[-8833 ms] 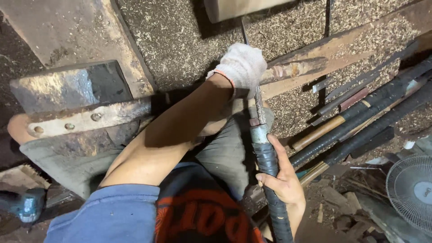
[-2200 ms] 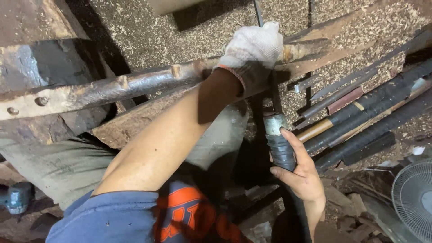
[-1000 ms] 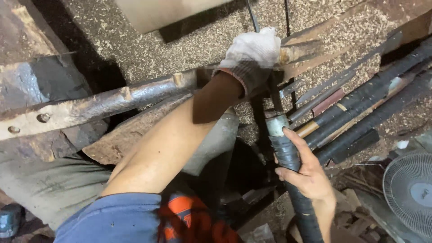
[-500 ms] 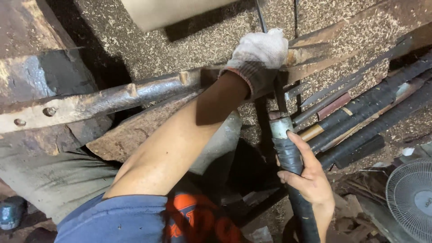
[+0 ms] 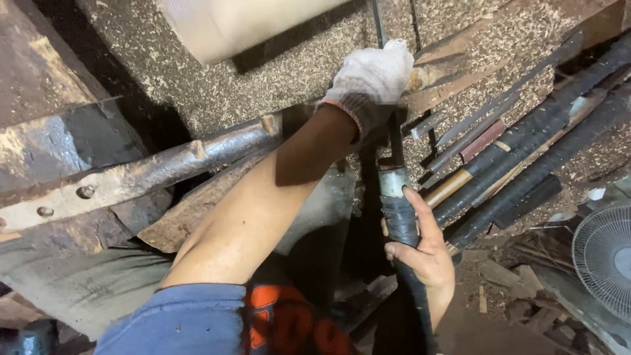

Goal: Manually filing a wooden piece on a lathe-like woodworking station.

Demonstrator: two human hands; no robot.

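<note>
Gripping the black-taped tool handle (image 5: 399, 223) with my bare right hand (image 5: 424, 260), just below my gloved left hand (image 5: 371, 82) clamped over its tip, I judge steady downward pressure comes next.

a woodworking shop, plainly — rough and well used. sawdust (image 5: 289, 72) thick over the floor, wood offcuts (image 5: 513, 309) scattered at lower right. long black-wrapped tool handles (image 5: 526, 158) stacked side by side along the right. a heavy rusted metal bar (image 5: 151, 174) with bolt holes across the left, resting on a worn steel bed. a pale wooden block (image 5: 243, 23) at the top edge, a floor fan (image 5: 605, 253) tucked into the corner — no home comforts anywhere.
</note>
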